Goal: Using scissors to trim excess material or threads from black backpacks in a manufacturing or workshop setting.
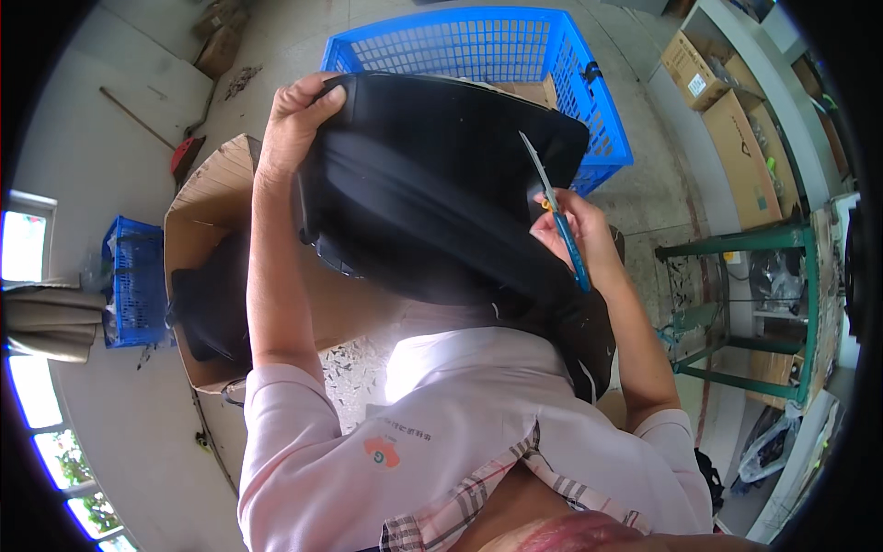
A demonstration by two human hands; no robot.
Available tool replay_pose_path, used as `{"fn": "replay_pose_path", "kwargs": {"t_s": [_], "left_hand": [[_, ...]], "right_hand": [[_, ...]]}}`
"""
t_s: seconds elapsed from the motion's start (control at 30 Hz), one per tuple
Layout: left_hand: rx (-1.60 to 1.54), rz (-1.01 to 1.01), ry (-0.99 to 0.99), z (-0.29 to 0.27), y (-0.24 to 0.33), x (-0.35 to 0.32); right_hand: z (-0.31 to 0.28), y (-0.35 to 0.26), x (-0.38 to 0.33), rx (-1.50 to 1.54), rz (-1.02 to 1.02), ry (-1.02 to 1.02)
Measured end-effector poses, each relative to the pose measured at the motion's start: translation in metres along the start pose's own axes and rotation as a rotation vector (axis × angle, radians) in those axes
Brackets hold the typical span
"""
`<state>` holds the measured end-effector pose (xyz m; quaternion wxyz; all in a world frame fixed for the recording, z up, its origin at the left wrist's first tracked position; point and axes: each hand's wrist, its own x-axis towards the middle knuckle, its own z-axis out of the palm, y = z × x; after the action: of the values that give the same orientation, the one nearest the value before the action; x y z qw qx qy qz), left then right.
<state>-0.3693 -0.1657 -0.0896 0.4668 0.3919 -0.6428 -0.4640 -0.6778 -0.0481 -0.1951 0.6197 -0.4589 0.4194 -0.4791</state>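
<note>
A large black fabric bag (414,184) lies across my lap and fills the middle of the view. At its upper left corner my left hand (308,110) is closed, thumb pressed over the edge. My right hand (579,230), on the bag's right side, holds a slim pair of blue-handled scissors (568,241). Their narrow metal blades point up and to the left, over the black cloth, apparently without cutting into it. Part of the right fingers is hidden behind the handle.
Beyond the bag stands a blue plastic crate (602,138). An open cardboard box (207,189) with black items is on my left, near a smaller blue crate (138,281). To the right are a green metal frame (809,304) and cardboard boxes (740,152). Dark scraps litter the floor.
</note>
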Motion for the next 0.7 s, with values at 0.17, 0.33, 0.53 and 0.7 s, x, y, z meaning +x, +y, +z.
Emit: {"fn": "replay_pose_path", "kwargs": {"t_s": [0.17, 0.33, 0.53, 0.7], "left_hand": [[-0.064, 0.015, -0.007, -0.024, 0.002, -0.021], [0.092, 0.369, -0.023, -0.039, 0.013, -0.029], [0.487, 0.138, 0.135, -0.035, 0.081, 0.002], [0.318, 0.1, -0.08, -0.012, -0.027, 0.045]], "right_hand": [[-0.028, -0.02, -0.009, -0.598, -0.419, 0.372], [-0.04, -0.085, 0.011, -0.528, -0.582, 0.177], [0.025, -0.068, -0.029, -0.483, -0.433, 0.113], [0.031, -0.013, -0.049, -0.319, -0.054, 0.228]]}}
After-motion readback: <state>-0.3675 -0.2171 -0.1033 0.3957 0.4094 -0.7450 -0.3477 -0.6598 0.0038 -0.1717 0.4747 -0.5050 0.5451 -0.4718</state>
